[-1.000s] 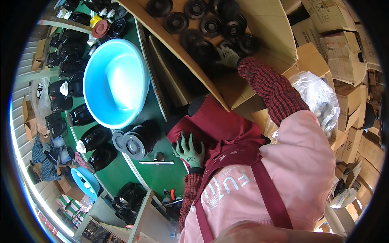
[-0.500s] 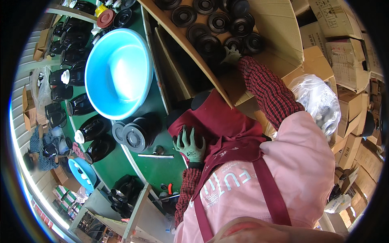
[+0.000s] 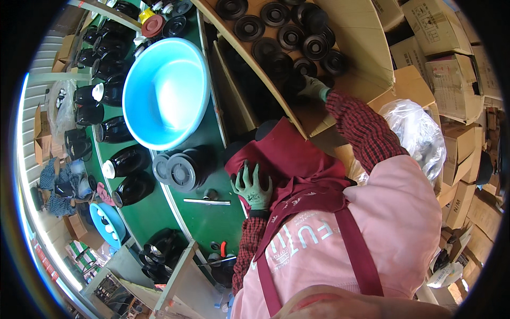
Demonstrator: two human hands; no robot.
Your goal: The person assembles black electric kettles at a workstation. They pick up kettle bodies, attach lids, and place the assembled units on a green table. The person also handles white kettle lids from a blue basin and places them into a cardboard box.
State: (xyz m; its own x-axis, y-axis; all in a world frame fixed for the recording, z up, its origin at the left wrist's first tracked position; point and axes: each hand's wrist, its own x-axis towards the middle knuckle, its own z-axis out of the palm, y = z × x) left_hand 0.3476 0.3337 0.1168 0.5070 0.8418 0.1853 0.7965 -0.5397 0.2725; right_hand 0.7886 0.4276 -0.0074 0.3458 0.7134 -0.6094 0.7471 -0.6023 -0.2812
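Note:
My right hand (image 3: 314, 88), in a pale glove, reaches into a large cardboard box (image 3: 366, 69). Its fingers bend round the edge of a dark round piece, seemingly one of the black lids; shadow hides part of the grip. Several black round lids (image 3: 291, 37) with raised centre rings lie in the box beyond it. My left hand (image 3: 254, 191), gloved in light green, lies with spread fingers on the dark red apron (image 3: 297, 149) over my lap and holds nothing.
A light blue basin (image 3: 167, 95) stands on the green table (image 3: 204, 226), near stacked dark grey discs (image 3: 183, 171) and a metal bar (image 3: 207, 202). Glossy black pots (image 3: 127, 159) line the far left. Cartons (image 3: 451, 80) and a clear plastic bag (image 3: 414, 133) are at the right.
My right hand has drawn back slightly toward me within the box. My left hand stays on the apron. The whole view has shifted a little.

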